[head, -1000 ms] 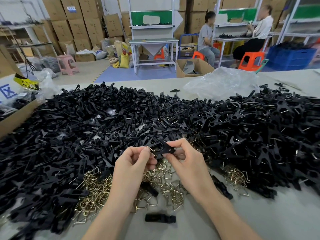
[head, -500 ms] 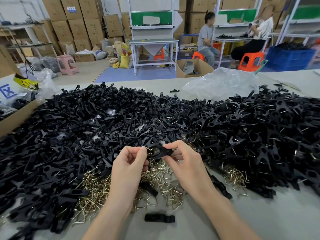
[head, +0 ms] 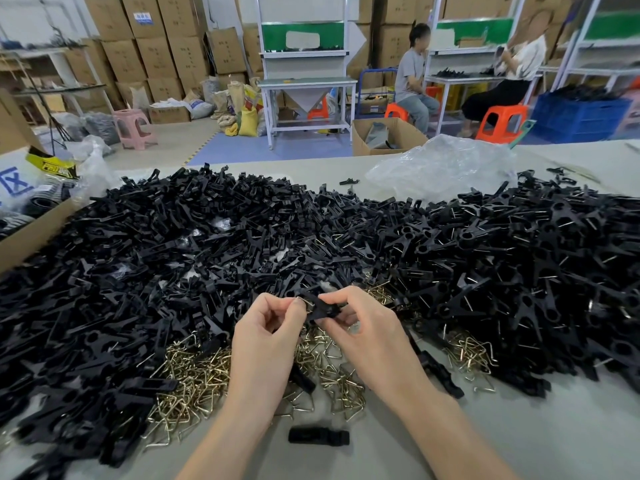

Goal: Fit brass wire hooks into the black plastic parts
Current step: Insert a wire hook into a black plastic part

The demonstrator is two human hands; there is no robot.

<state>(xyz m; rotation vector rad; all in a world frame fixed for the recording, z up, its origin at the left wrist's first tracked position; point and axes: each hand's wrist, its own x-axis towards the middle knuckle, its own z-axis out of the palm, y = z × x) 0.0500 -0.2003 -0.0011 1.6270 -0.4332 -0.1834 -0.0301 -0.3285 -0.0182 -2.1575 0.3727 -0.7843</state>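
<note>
Brass glints at the tip of the left grip [head: 266,327], whose thumb and forefinger pinch a hook [head: 300,301] against the near end of a black part [head: 323,309]. The right grip [head: 363,332] is clamped on that part's other end. Over the last second both grips have sunk slightly toward the person. The part has tipped, with its right end lower, and the hook has closed up against it. I judge the hook is being seated but is not yet home; fingers hide how deep it sits. Directly beneath the grips, loose hooks [head: 194,379] lie tangled on the bench [head: 519,445]. Nearer the person lies one lone part [head: 318,436]. A bare heap [head: 138,271] spreads out to the left. The heap to the right [head: 519,254] shows wire, so it is probably finished work.
</note>
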